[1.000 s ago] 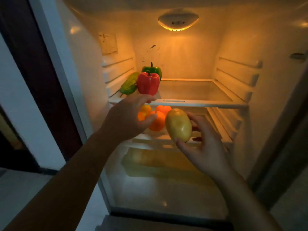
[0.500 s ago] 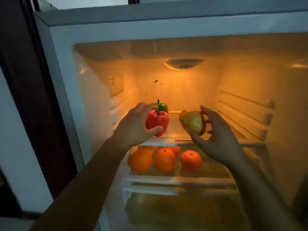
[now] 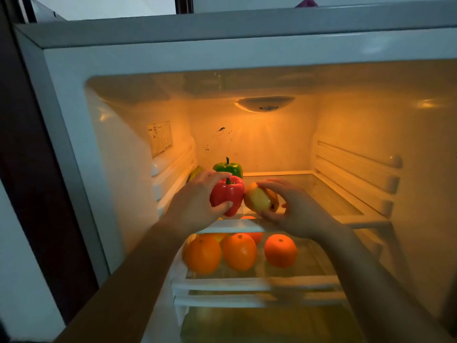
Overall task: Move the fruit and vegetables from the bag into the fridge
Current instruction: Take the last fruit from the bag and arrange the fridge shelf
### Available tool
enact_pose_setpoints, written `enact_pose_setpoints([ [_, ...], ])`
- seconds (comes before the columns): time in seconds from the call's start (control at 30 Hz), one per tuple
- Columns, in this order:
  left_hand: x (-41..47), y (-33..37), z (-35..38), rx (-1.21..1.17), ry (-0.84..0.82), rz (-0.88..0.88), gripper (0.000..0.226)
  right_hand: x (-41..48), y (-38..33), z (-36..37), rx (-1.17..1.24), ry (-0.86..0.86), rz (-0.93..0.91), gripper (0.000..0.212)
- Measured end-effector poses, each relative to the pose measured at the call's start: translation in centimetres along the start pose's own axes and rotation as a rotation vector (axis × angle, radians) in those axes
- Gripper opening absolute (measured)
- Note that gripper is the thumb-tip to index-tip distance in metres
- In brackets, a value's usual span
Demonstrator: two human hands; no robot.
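On the upper shelf (image 3: pixel 333 194) of the fridge (image 3: pixel 247 43), close to its front lip, you have both hands at work. Your left hand (image 3: pixel 195 206) is curled round the red pepper (image 3: pixel 228 196), fingers over the top by the stem and thumb beneath. Your right hand (image 3: pixel 296 214) cups the yellow fruit (image 3: pixel 258 200), fingers above and thumb below. The fruit sits at 3 o'clock of the pepper, touching it or very nearly. A green pepper (image 3: pixel 228 168) stands at 12 o'clock behind the red one. Oranges (image 3: pixel 239 251) lie on the lower shelf (image 3: pixel 247 284) at 6 o'clock. The bag is out of view.

Whether either piece already rests on the glass, I cannot tell. Both are near the lip, so if you let go early, the rounded fruit would likely roll forward and drop onto the oranges. Push the red pepper back too hard and it could knock over the green one. The bare glass toward 1 o'clock looks the safer spot for the fruit.
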State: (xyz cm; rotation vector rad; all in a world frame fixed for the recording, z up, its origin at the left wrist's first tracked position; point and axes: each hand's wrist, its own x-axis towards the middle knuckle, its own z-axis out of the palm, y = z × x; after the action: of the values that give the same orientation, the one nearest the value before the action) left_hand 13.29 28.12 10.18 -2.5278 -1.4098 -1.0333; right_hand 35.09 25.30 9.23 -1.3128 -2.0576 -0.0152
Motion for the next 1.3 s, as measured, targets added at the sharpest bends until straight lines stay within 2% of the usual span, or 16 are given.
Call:
enact_pose_setpoints([
  [0.3, -0.1, -0.2, 0.2, 0.002, -0.024, -0.003, 0.068, 1.2, -0.7, 1.4, -0.131, 0.026, 0.018, 0.055],
  [0.53, 0.0, -0.2, -0.7, 0.022, -0.043, 0.021, 0.068, 0.9, -0.3, 1.3, -0.118, -0.049, 0.058, 0.06],
  [0.63, -0.1, -0.5, -0.1, 0.034, -0.069, 0.007, 0.071, 1.0, -0.2, 1.7, -0.121, -0.013, 0.049, 0.059],
  [0.87, -0.4, -0.7, 1.1, 0.082, 0.049, 0.027, 0.066, 2.0, 0.0, 2.7, -0.127, 0.026, 0.059, 0.057],
  [1.3, -0.8, -0.9, 0.8, 0.113, 0.053, 0.03, 0.077, 2.3, -1.0, 2.3, -0.116, 0.054, -0.007, 0.062],
])
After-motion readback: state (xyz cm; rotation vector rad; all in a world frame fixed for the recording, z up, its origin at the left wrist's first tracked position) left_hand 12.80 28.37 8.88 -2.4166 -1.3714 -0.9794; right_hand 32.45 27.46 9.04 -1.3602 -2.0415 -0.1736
